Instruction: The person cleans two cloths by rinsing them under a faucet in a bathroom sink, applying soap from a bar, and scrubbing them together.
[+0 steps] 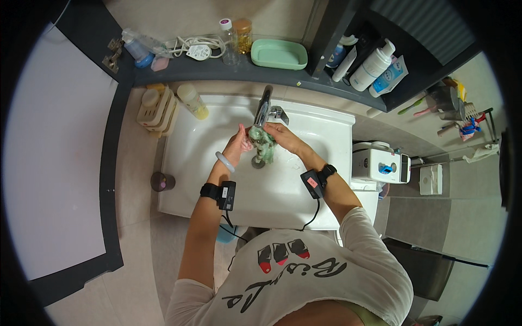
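Note:
Under the chrome faucet, a wet, crumpled, translucent green piece of mesh or thin cloth hangs between my hands over the white sink. My left hand has its thumb pointing up and its fingers curled at the green piece's left edge. From the right, my right hand grips its upper part, close to the spout; some fingertips are hidden. Just below it lies the round drain. A pale grey bangle circles my left wrist, and both forearms carry strapped black devices.
A yellowish bottle and a cream rack stand at the sink's left. On the dark shelf above are a green tray, a clear bottle and a coiled white cable. A white appliance is at right.

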`<state>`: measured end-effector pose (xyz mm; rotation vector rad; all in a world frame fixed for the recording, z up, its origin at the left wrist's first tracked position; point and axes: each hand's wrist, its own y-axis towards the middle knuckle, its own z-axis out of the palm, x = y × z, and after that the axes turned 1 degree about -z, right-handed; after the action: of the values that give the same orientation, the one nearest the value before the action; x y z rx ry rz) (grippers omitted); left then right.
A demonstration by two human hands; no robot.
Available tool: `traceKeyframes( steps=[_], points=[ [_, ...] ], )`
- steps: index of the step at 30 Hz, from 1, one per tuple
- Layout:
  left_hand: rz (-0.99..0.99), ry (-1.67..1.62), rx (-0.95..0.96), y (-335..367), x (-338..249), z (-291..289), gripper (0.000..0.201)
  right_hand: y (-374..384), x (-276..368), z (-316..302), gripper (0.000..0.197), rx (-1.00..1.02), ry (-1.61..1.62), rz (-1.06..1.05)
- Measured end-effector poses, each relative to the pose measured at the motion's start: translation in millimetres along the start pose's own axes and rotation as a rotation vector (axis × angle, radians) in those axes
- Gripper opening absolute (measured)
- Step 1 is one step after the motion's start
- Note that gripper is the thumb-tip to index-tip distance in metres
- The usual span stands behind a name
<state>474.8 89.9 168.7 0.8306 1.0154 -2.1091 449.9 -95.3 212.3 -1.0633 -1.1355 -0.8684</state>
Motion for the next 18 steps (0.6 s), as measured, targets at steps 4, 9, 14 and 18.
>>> traceKeyframes(
  steps=[4, 9, 14, 18],
  points=[
    [-0.060, 0.079, 0.181, 3.3, -6.2, 15.6, 0.030, 0.0, -2.0, -17.1, 0.033, 0.089, -0.085, -0.051],
    [-0.061, 0.070, 0.003, 1.6, -2.5, 25.0, 0.015, -1.5, 3.8, -14.8, 0.023, -0.291, -0.538, -0.047],
    [-0.042, -0.079, -0.017, 7.2, 1.0, 38.2, 0.007, 9.0, -52.6, -65.7, 0.041, -0.817, -0.901, -0.233],
    [-0.004, -0.148, -0.062, 4.0, 1.0, 47.0, 0.005, 21.5, -67.7, -87.1, 0.047, -0.612, -0.942, 0.145]
  ],
)
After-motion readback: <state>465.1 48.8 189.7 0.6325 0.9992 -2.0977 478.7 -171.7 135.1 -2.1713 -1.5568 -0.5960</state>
